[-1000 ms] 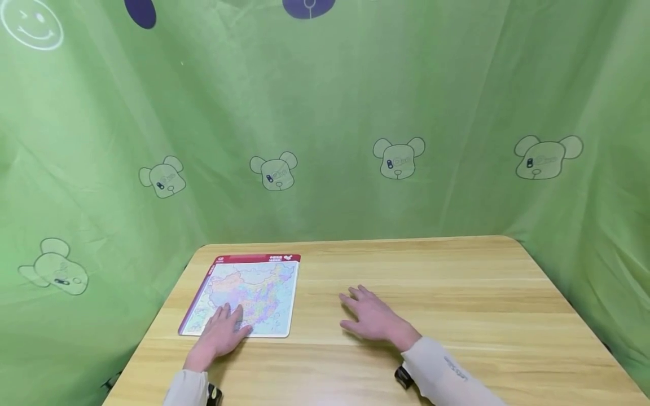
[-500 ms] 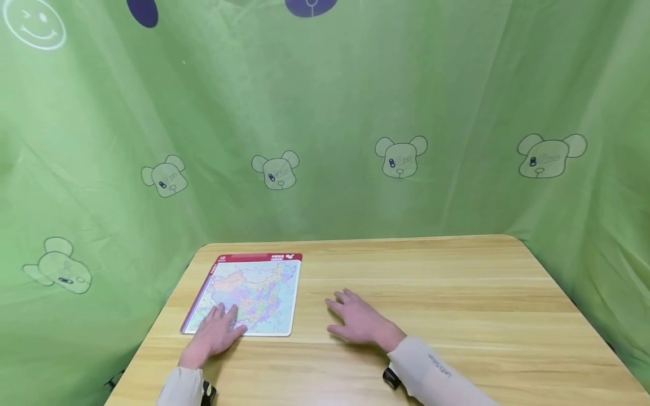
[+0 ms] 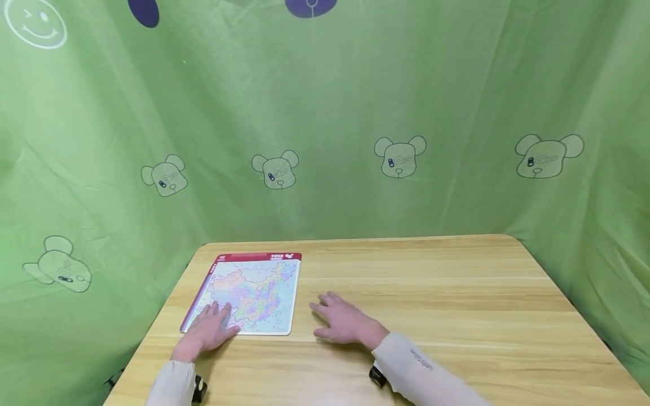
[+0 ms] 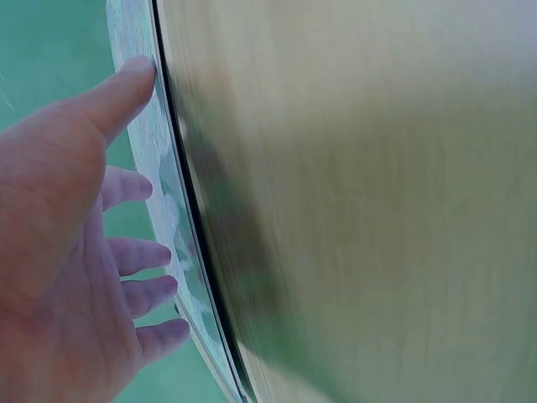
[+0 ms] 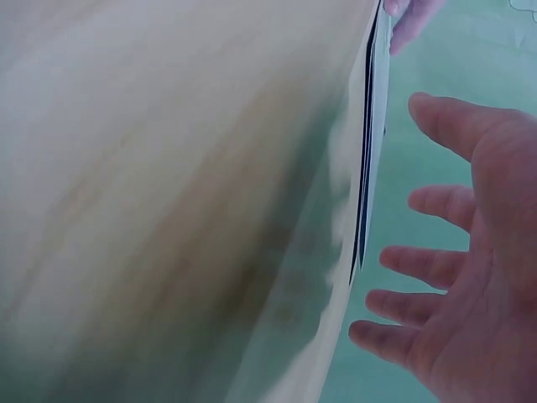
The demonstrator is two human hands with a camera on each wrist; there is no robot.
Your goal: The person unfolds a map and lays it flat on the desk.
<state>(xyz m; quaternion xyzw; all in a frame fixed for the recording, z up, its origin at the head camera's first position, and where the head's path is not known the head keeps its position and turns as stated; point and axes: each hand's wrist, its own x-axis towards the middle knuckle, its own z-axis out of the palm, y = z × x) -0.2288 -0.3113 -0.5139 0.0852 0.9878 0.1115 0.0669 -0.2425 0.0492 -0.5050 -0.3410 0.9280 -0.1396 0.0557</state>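
Note:
A flat map board (image 3: 254, 293) with a red top band and a pastel-coloured map lies at the left of the wooden table. Over its near left corner is my left hand (image 3: 205, 331), fingers spread; in the left wrist view its thumb (image 4: 134, 80) and fingertips come right at the board's surface (image 4: 155, 143). My right hand (image 3: 342, 321) holds nothing and hovers palm down above the wood, just right of the board, fingers apart and pointing toward it. In the right wrist view the board's dark edge (image 5: 366, 143) shows beyond the right fingertips.
The wooden table (image 3: 431, 287) extends to the right of the board. Around its back and sides hangs a green curtain (image 3: 330, 208) with printed bear heads. A black wrist strap part (image 3: 377, 376) shows under the right sleeve (image 3: 416, 366), another (image 3: 199, 389) by the left.
My right hand has moved left toward the board. My left hand has slid slightly left and toward me over the board's near edge. The board lies almost where it was.

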